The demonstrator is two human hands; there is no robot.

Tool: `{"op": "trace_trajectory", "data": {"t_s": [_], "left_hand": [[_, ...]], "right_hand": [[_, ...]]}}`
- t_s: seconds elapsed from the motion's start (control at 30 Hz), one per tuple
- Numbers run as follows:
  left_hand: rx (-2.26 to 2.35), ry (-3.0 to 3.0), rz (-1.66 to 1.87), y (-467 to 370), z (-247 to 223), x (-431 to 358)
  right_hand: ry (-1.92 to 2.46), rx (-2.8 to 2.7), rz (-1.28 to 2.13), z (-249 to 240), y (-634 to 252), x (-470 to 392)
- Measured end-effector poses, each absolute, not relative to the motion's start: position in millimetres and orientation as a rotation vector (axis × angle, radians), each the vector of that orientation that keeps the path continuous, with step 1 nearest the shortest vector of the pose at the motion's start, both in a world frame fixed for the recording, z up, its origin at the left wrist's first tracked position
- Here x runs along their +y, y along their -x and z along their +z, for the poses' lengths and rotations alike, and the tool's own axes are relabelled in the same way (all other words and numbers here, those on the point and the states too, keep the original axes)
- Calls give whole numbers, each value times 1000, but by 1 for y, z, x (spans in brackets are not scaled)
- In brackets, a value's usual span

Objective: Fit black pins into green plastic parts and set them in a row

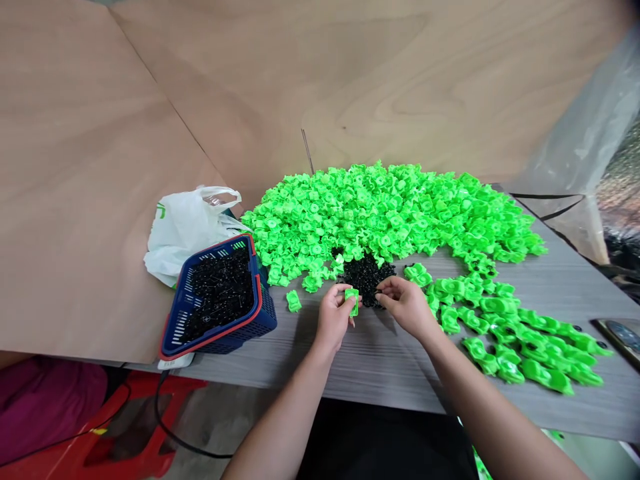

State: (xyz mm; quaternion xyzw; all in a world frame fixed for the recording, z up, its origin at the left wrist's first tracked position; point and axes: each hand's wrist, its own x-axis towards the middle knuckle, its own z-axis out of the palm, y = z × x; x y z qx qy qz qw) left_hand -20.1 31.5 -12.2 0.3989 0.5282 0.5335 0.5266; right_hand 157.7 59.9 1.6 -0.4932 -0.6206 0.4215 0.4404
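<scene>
My left hand (334, 316) is closed around one bright green plastic part (352, 302), pinched between thumb and fingers with a flat rectangular side showing. My right hand (403, 303) has its thumb and fingertips pressed together at the edge of a heap of small black parts (367, 277); anything between them is too small to make out. Behind both hands spreads a big pile of green plastic parts (370, 207). A single green part (293, 301) lies left of my left hand. To the right, several green parts with black pieces on them (510, 333) lie in rough rows.
A blue basket with a red rim (260, 293) holds many black thin parts at the left. Behind it sits a white plastic bag (193, 227). Wooden boards (350, 87) stand behind the grey table (300, 363). At lower left are a red stool (135, 440) and someone's magenta clothing (50, 407).
</scene>
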Motion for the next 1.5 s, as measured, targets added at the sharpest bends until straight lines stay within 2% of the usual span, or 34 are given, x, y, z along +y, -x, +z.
{"op": "trace_trajectory", "data": {"t_s": [0.07,0.17,0.37,0.57,0.7,0.8,0.97,1.2,1.5], "left_hand": [[1266,-967,1281,18,-12,32],[1251,-983,1289,13,-11,32],[1301,-1050,1263,12,-13,30],[1706,-1679,1268,22,-7,27],[1776,-1934,1151,26,-8,28],[1741,-1769,1227,26,-13,30],[1416,-1373,1362,22,-19,32],[1257,-1266,1342,16,-12,26],[1308,-1186,1376,19,-10,27]], "right_hand": [[1072,-1351,1248,-2,-145,56],[948,-1188,1344,-11,-127,53],[997,-1144,1283,-24,-114,57],[1099,-1175,1079,-31,-118,58],[1056,-1109,1156,-36,-117,59],[1002,-1020,1262,-35,-115,59],[903,-998,1343,-24,-109,55],[908,-1019,1324,-21,-108,54],[947,-1085,1275,-23,-107,52]]}}
